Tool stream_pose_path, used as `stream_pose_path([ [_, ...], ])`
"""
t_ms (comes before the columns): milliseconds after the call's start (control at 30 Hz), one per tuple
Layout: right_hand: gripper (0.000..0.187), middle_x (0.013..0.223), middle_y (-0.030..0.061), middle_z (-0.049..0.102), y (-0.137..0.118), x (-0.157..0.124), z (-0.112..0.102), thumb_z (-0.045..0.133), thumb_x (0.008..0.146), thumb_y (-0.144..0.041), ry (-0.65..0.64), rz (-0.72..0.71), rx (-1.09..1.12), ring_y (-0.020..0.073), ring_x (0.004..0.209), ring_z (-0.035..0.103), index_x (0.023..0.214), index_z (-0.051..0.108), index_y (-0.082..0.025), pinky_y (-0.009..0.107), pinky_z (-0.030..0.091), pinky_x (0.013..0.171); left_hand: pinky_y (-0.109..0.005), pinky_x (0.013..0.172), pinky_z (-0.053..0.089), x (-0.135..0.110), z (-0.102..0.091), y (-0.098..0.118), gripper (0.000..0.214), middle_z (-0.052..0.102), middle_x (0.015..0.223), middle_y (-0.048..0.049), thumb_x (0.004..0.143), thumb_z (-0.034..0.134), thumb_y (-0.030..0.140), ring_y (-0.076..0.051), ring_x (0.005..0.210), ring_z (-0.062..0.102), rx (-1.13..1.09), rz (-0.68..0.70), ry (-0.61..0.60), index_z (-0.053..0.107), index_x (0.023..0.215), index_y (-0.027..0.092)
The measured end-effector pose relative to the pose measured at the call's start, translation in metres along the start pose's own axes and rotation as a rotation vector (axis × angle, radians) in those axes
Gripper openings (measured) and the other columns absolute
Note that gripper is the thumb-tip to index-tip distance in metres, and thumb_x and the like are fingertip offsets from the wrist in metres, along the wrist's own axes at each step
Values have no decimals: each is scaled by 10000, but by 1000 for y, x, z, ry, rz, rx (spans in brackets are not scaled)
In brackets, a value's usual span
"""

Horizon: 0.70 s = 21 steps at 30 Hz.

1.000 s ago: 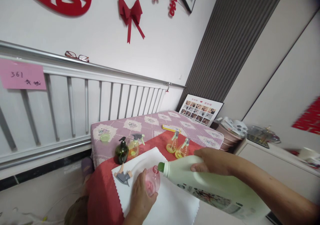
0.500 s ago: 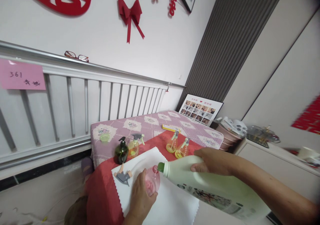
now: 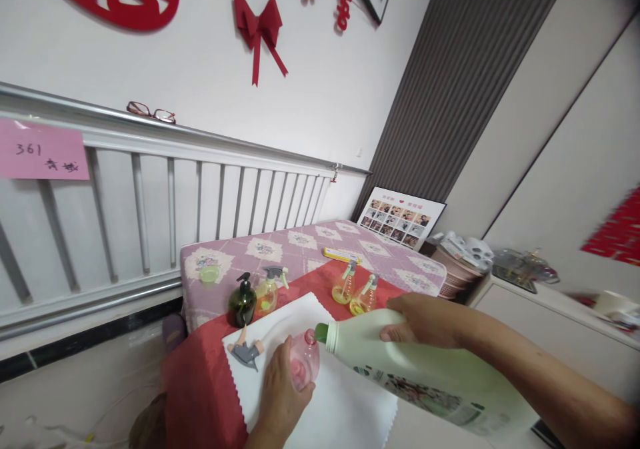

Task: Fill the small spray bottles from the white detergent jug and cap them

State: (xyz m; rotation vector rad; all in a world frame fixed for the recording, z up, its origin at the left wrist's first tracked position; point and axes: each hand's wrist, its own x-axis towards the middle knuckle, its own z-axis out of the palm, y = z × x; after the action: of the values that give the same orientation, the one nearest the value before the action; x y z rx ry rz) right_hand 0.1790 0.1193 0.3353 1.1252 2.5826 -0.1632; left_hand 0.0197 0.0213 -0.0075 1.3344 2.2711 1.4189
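Observation:
My left hand (image 3: 286, 390) is wrapped round a small pink see-through bottle (image 3: 306, 356) with no top on it, standing over the white sheet (image 3: 345, 396). From the right, my right hand (image 3: 407, 319) grips a large pale green jug (image 3: 430, 376) of liquid, tipped on its side. The jug's dark green spout (image 3: 321, 332) meets the pink bottle's mouth; whether liquid runs cannot be made out. Left of my left hand lies a grey and peach spray head (image 3: 245, 354) on the sheet.
A dark green pump bottle (image 3: 243, 302) and a clear spray bottle (image 3: 267, 296) stand at the back left. Two spray bottles with yellow liquid (image 3: 363, 299) are farther right on the red cloth (image 3: 200, 376). A green lid (image 3: 209, 274) and a yellow box (image 3: 341, 255) lie behind.
Both hands, the bottle and the tilted jug hold almost the same place. The view has shifted only slightly.

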Motion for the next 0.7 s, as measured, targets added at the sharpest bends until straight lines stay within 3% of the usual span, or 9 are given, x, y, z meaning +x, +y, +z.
stream_pose_path([
  [700,408,1046,147,720,3,1,1,583,770,-564,-29,-11,30,356,932,669,908,654,-188,442,489,763,-405,1091,416,0,4,-3,849,510,1438,-154,637,607,235,-275,1306,493,8,19,31,302,1423,135],
])
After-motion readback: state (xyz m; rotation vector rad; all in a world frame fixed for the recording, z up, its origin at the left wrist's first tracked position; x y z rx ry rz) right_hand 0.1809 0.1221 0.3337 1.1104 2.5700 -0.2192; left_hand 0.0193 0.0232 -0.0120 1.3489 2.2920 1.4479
